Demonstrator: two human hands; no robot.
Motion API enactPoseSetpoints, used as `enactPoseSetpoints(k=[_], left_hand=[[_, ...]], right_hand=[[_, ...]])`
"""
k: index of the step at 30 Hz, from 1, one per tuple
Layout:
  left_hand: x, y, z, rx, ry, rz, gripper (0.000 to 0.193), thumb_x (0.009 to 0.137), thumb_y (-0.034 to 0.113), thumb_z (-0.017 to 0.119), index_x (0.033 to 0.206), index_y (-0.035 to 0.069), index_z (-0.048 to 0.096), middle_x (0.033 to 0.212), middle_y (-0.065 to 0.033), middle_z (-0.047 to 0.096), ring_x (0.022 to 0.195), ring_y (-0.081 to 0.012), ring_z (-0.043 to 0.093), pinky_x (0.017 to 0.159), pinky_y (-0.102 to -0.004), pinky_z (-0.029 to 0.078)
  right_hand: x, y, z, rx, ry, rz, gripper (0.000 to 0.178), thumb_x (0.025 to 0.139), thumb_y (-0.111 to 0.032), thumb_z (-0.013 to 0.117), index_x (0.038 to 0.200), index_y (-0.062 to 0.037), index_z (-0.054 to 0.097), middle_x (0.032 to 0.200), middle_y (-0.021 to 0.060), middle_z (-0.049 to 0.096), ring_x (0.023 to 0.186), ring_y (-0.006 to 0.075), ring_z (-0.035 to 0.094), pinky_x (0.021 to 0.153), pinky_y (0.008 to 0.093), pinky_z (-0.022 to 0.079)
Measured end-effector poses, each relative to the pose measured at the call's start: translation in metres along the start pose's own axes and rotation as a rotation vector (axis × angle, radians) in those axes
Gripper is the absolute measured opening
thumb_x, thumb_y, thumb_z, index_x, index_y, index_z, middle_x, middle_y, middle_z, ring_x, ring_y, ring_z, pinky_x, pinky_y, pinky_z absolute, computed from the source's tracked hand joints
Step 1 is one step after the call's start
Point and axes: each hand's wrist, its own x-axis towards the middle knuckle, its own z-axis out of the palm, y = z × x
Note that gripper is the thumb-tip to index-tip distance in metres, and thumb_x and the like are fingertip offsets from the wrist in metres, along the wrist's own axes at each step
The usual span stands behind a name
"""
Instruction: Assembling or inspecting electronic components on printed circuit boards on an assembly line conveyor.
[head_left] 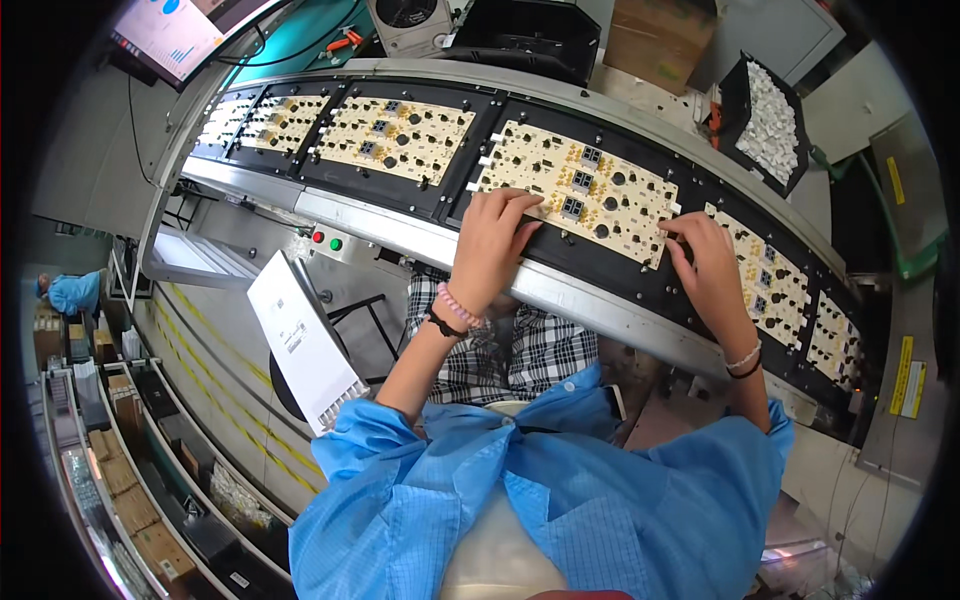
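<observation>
A cream circuit board (540, 165) with black square connectors, round dark parts and small yellow parts lies in a black carrier in front of me. My left hand (490, 240) rests at its near left edge, fingers stretched over the board and thumb apart. At the board's right end is my right hand (708, 262), its bent fingertips by the edge and the thumb apart from them. I see nothing held in either hand. Small white pieces show along the board's left edge.
More populated boards lie left (395, 135) and right (765, 275) on the line. A black bin of white parts (768, 125) stands behind at right. A metal rail (590, 325) runs along the near side, with red and green buttons (327, 241) below. White sheets (300, 335) stand at left.
</observation>
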Motion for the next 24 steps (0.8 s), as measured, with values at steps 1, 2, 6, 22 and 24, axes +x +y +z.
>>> enactPoseSetpoints(k=[1,2,6,22,24], left_hand=[[0.005,-0.001,-0.001,0.078,-0.024,0.052,0.031,0.078,0.006,0.073,0.108,0.008,0.065,0.104,-0.0065,0.062,0.095,-0.0272,0.055,0.085,-0.0365,0.047],[0.008,-0.002,0.000,0.088,-0.029,0.050,0.031,0.078,0.006,0.073,0.108,0.008,0.065,0.104,-0.0065,0.062,0.095,-0.0272,0.055,0.085,-0.0365,0.047],[0.022,-0.006,0.003,0.169,-0.206,0.025,0.023,0.076,0.009,0.074,0.098,0.010,0.066,0.098,-0.0038,0.064,0.096,-0.0265,0.056,0.085,-0.0363,0.047],[0.014,0.023,0.002,-0.963,-0.253,-0.635,0.010,0.096,0.000,0.058,0.105,-0.004,0.058,0.103,-0.0124,0.067,0.091,-0.0147,0.067,0.074,-0.0266,0.060],[0.010,0.026,0.014,-0.944,-0.369,-0.552,0.013,0.097,0.004,0.060,0.107,-0.004,0.059,0.105,-0.0094,0.066,0.088,-0.0136,0.067,0.075,-0.0260,0.059]], right_hand=[[0.000,0.003,-0.002,0.008,0.017,0.012,0.018,0.089,-0.004,0.061,0.106,-0.0055,0.062,0.101,0.0100,0.060,0.091,0.0268,0.057,0.085,0.0359,0.041],[-0.001,0.006,-0.002,0.020,0.019,0.010,0.018,0.089,-0.004,0.061,0.106,-0.0055,0.062,0.101,0.0100,0.060,0.091,0.0268,0.057,0.085,0.0359,0.041],[-0.011,0.017,-0.005,0.052,0.062,0.057,0.017,0.088,-0.002,0.061,0.104,-0.0060,0.065,0.099,0.0096,0.061,0.089,0.0262,0.057,0.084,0.0360,0.041],[-0.016,-0.002,0.003,0.256,0.086,-0.055,0.030,0.080,0.000,0.067,0.109,-0.0078,0.067,0.092,0.0065,0.062,0.085,0.0233,0.059,0.078,0.0373,0.043],[-0.011,-0.019,0.009,0.216,0.086,-0.105,0.036,0.081,-0.004,0.070,0.116,-0.0087,0.066,0.092,0.0043,0.060,0.085,0.0210,0.059,0.076,0.0346,0.044]])
